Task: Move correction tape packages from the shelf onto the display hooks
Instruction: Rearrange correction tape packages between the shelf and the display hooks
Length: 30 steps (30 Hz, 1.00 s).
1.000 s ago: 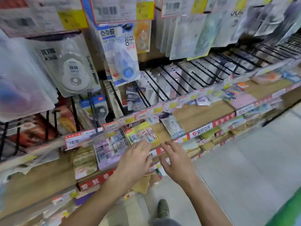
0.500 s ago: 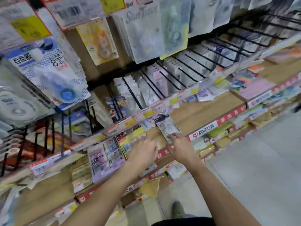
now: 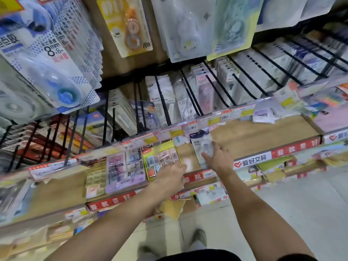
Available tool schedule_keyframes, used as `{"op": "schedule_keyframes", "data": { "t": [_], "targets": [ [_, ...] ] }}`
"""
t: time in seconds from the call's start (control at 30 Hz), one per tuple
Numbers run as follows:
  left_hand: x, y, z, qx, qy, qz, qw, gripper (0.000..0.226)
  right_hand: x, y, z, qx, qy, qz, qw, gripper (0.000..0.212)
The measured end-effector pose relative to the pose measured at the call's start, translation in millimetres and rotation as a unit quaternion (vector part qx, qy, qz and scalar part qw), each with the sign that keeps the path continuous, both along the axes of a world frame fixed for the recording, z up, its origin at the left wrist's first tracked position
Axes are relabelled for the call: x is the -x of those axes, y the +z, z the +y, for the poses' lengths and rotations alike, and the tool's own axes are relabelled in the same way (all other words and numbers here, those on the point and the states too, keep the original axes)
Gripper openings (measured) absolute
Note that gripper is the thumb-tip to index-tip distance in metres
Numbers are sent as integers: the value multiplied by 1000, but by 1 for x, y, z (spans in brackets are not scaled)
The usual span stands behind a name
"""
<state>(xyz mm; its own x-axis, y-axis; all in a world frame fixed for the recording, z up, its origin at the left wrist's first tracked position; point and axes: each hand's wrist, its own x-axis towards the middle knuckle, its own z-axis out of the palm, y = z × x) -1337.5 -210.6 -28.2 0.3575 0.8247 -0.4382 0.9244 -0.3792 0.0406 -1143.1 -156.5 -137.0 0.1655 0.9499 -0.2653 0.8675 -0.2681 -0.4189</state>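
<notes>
now | wooden shelf [image 3: 263,132] | red price strips [image 3: 293,147] | grey floor [image 3: 301,213]

Right hand [image 3: 219,159] now grips the correction tape package [image 3: 202,147] (previously just reaching).
</notes>
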Motion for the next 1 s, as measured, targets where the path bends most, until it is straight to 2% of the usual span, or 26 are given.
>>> {"op": "schedule_keyframes", "data": {
  "t": [0.1, 0.2, 0.3, 0.37, 0.63, 0.77, 0.87, 1.0],
  "targets": [
    [1, -3, 1, 12, 5, -1, 1000, 41, -5, -9, 4, -2, -2, 54, 999, 71],
    [1, -4, 3, 12, 3, -14, 1000, 35, -16, -13, 7, -9, -25, 200, 979, 73],
    [-3, -6, 8, 6, -9, -9, 1000, 27, -30, -12, 3, 20, -91, 371, 924, 72],
    [-11, -8, 13, -9, -18, 4, 1000, 26, -42, -9, -8, 17, -143, 431, 891, 71],
    [-39, -44, 33, -24, 5, 6, 1000, 24, -78, 15, -85, -99, -274, 492, 820, 60],
    [-48, -77, 50, -59, 34, 5, 998, 48, -86, 24, -120, -141, -303, 486, 807, 67],
    [-63, -86, 56, -40, 117, -16, 992, 71, -81, 35, -137, -165, -314, 486, 799, 79],
    [-89, -94, 62, -52, 197, -61, 977, 87, -81, 40, -154, -193, -329, 463, 800, 66]
  ]
}}
